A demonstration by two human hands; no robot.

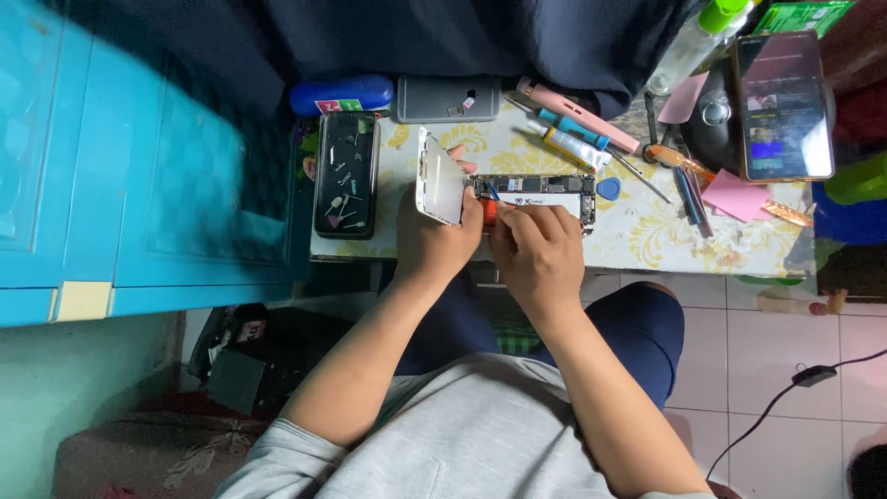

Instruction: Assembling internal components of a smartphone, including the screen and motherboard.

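Both hands point(490, 242) on opened phone point(531, 192), white screen point(439, 178) hinged upright.

Our forearms reach toward twelve o'clock, converging. Our left hand point(434, 242) curls, thumb raised at one o'clock; our right hand point(538, 251) bends, fingertips pinched at eleven o'clock.

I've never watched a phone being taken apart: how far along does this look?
Done: the phone body lies open, its screen panel swung up, and small screws sit on the dark tray. In hand: the left hand props the panel while the right hand works a small tool inside. Left: the panel still seems joined at one edge; the internal parts remain in place.
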